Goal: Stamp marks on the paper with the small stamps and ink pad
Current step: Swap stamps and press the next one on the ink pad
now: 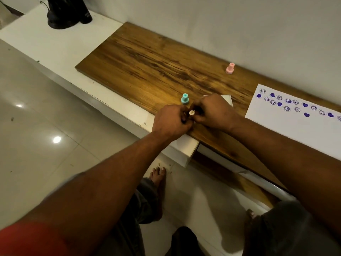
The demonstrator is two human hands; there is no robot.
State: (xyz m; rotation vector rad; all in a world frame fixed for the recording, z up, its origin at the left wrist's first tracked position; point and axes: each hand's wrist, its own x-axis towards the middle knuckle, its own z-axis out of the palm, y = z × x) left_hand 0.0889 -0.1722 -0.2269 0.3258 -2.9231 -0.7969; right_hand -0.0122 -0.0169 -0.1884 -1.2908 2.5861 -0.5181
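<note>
My left hand [170, 121] and my right hand [212, 111] meet over the front edge of the wooden board [147, 61], and together they pinch a small cream stamp [191, 113] between their fingertips. A teal stamp [184, 99] stands upright just behind my left hand. Far back by the wall stands a pink stamp [230, 68]. The white ink pad box [227, 99] lies mostly hidden behind my right hand. The white paper [287, 122] on the right carries several purple hearts and smiley marks.
The board lies on a white ledge [55, 45] along the wall. A black object [68, 12] stands at the ledge's far left end. Below are a glossy tiled floor [36, 117] and my bare feet [158, 183].
</note>
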